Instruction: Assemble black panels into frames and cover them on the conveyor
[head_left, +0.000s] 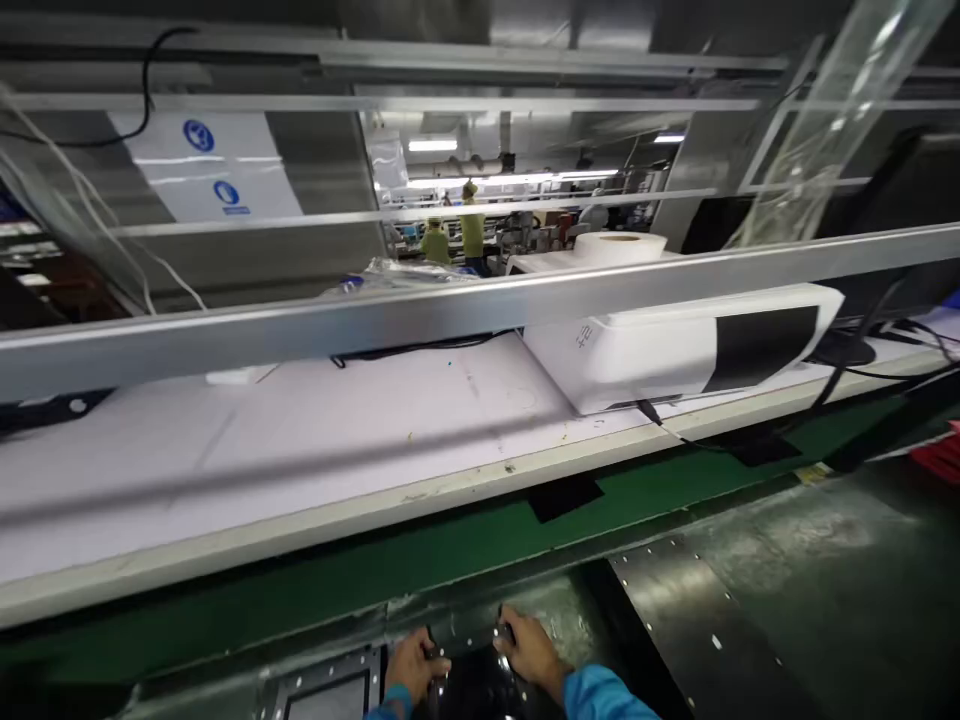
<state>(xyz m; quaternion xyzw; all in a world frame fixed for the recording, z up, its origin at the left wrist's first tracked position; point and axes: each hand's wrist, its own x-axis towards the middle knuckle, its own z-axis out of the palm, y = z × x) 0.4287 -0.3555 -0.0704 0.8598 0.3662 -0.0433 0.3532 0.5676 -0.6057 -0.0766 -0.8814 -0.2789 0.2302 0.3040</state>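
At the very bottom edge, my left hand (411,663) and my right hand (529,648) rest close together on a dark, shiny flat part (465,640) lying on the dark work surface. Both hands have fingers curled onto small dark pieces at the part's upper edge; what they grip is too small to tell. A blue sleeve covers my right forearm. A dark framed panel (330,695) lies just left of my left hand.
A green conveyor strip (450,550) runs behind the hands, then a white shelf (337,420) with a white device (675,345) and a paper roll (622,245). An aluminium rail (450,305) crosses the view. Cables trail at right. People in green stand far behind.
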